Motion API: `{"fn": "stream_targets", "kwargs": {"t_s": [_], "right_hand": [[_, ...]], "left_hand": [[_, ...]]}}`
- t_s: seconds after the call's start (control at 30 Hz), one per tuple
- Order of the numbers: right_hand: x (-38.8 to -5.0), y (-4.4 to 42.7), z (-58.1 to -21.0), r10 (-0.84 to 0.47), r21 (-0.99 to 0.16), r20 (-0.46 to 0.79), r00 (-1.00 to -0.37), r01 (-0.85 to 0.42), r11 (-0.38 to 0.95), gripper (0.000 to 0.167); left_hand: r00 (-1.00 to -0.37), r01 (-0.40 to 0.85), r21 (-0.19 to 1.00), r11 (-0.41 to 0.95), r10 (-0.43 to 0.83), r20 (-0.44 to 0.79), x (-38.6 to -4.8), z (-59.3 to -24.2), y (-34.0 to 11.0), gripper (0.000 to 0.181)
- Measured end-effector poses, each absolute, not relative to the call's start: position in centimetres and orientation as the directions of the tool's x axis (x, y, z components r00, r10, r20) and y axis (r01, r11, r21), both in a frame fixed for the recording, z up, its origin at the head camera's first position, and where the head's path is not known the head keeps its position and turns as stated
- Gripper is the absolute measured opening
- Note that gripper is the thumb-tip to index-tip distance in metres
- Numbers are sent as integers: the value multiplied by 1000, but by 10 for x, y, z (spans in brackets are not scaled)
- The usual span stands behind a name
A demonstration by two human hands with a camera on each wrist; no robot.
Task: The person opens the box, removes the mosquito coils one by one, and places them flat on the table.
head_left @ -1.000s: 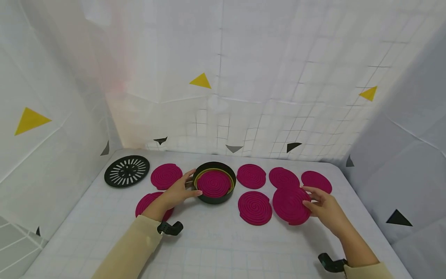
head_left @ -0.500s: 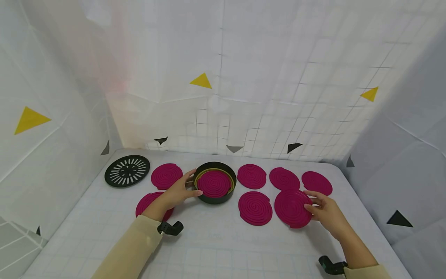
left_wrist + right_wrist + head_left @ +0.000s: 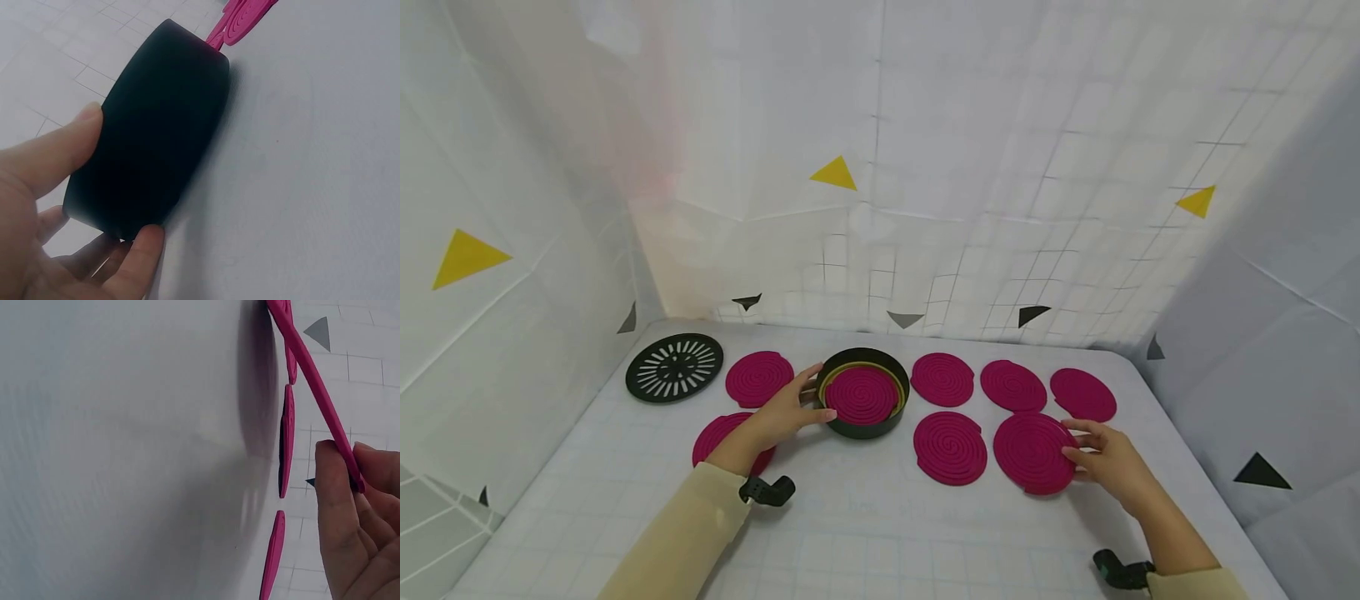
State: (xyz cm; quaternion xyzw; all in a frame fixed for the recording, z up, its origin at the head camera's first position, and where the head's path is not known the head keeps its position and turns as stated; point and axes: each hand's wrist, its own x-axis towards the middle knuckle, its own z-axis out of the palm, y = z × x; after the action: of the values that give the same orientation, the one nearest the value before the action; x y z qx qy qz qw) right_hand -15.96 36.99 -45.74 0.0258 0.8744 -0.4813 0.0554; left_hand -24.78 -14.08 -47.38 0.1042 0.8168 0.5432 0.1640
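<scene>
Near the middle of the table in the head view, my left hand [image 3: 782, 417] holds a round black coaster holder [image 3: 887, 421] by its left side. Inside the holder lie a yellow-green ring and a magenta spiral coaster [image 3: 862, 396]. The left wrist view shows the thumb and fingers round the holder's dark wall [image 3: 150, 125]. At the right, my right hand [image 3: 1108, 462] pinches the right edge of another magenta coaster [image 3: 1033, 454] between thumb and fingers. Seen edge-on in the right wrist view, this coaster [image 3: 315, 387] is tilted, its gripped edge raised off the table.
Several magenta coasters, one of them [image 3: 950, 448] beside the held coaster, lie flat on the white table [image 3: 880, 533]. My left forearm partly covers one coaster [image 3: 715, 435]. A black slotted disc [image 3: 647, 379] lies at the far left. White sheets stand behind and at both sides.
My right hand has moved slightly right and toward me, and the coaster it pinches has come lower, nearer the table. The left hand and the holder have stayed in place.
</scene>
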Motion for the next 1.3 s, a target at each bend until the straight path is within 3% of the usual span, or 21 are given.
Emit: {"fn": "stream_targets", "kwargs": {"t_s": [0.53, 1.3], "right_hand": [[-170, 387, -469, -17, -851, -274, -962, 234, 470, 58], [-179, 389, -475, -16, -832, -333, -943, 285, 475, 55]], "left_hand": [[-924, -8, 924, 382, 351, -152, -250, -475, -142, 97], [-923, -33, 940, 340, 350, -159, -250, -475, -141, 96]]}}
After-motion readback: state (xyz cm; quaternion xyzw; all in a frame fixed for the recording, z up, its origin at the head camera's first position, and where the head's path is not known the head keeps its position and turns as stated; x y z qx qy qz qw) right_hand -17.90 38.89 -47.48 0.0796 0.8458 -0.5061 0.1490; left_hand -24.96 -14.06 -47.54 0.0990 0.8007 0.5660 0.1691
